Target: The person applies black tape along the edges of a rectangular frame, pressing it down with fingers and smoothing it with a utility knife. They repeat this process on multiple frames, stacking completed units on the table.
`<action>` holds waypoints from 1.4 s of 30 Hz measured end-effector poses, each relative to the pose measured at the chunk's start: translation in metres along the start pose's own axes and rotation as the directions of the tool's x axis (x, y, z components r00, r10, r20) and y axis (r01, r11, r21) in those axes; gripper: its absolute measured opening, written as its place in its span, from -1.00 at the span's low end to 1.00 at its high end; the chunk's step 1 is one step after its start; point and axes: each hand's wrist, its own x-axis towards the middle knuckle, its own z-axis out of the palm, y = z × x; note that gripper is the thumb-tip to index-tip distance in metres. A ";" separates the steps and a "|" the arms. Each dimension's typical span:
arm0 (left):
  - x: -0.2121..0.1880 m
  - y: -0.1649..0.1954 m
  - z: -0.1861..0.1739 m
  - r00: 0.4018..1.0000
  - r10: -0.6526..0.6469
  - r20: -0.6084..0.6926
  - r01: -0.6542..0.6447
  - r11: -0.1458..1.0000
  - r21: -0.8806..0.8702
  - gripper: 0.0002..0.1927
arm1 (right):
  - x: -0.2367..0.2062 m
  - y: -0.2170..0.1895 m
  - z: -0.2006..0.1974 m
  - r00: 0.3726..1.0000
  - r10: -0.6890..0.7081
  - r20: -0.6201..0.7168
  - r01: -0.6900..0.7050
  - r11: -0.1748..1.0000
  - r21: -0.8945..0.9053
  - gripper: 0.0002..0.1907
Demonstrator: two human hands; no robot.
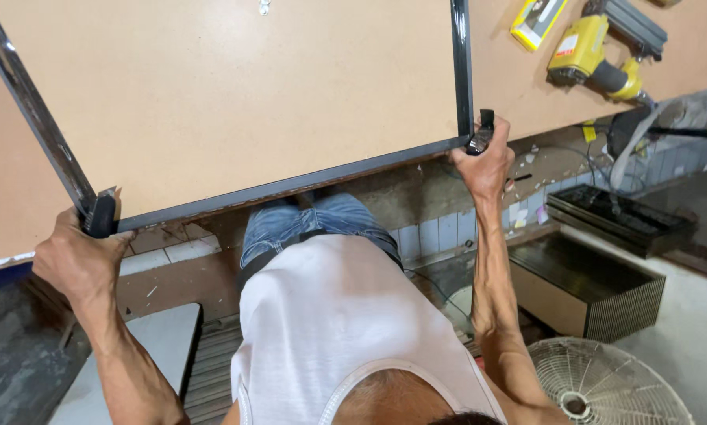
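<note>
left hand point(78, 256) at lower left of the frame is closed round the near-left corner of a big dark-framed panel point(227, 102), w/ a black corner piece point(100, 214) showing between fingers and frame. right hand point(486, 161) at centre right is closed on the near-right corner, thumb side against a second black corner piece point(484, 130). the panel lies back-side up, tan backing board facing the camera, on the table point(519, 86); its near edge hangs out past the table edge, over the person's lap.

what could go wrong, as i judge it: the near rail is unsupported, so if either grip loosens the frame could tip or slide off toward the floor. squeezing unevenly at the corners might rack the joints or pop the backing. fingers sit close to the mitre, so a pinch is possible.

containers: a shallow black tray point(617, 220) at right on the floor, contents too dark to tell. next to it a stack of dark panels point(586, 291), no box round it that i can see. upper right on the table: a yellow nail gun point(594, 55) and a small yellow box point(536, 22), closed, contents hidden. a white fan grille point(605, 382) lies at lower right.
</note>
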 end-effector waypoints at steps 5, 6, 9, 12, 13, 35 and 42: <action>-0.002 -0.005 0.009 0.997 0.027 -0.070 -0.024 0.999 0.043 -0.54 | 0.010 -0.001 0.000 0.999 0.024 0.038 -0.022 0.999 -0.030 -0.40; -0.004 -0.007 0.011 0.999 0.013 -0.053 -0.013 1.000 0.014 -0.54 | 0.011 -0.002 -0.002 0.998 0.040 0.052 -0.039 0.999 -0.032 -0.40; -0.007 -0.010 0.014 0.994 0.041 -0.097 -0.043 0.999 -0.022 -0.55 | 0.011 -0.006 -0.004 0.997 -0.027 0.075 0.025 0.999 0.025 -0.42; -0.002 -0.005 0.011 0.996 0.002 -0.092 -0.013 0.992 -0.125 -0.55 | 0.010 -0.008 -0.006 0.996 -0.082 0.047 0.082 0.996 -0.016 -0.39; -0.002 -0.001 0.007 0.997 -0.009 -0.083 0.001 0.995 -0.103 -0.54 | 0.010 -0.008 -0.007 0.993 -0.093 0.068 0.095 0.995 -0.028 -0.40; 0.054 0.367 0.106 0.642 -0.386 -0.663 -0.175 0.767 -0.617 -0.45 | 0.173 -0.045 -0.009 0.313 -0.489 0.814 -0.430 0.691 0.580 -0.67; -0.027 0.400 0.082 0.979 -0.159 -0.127 -0.060 0.374 -0.925 -0.68 | 0.144 -0.085 0.015 0.112 -0.574 0.811 -0.332 0.747 0.575 -0.66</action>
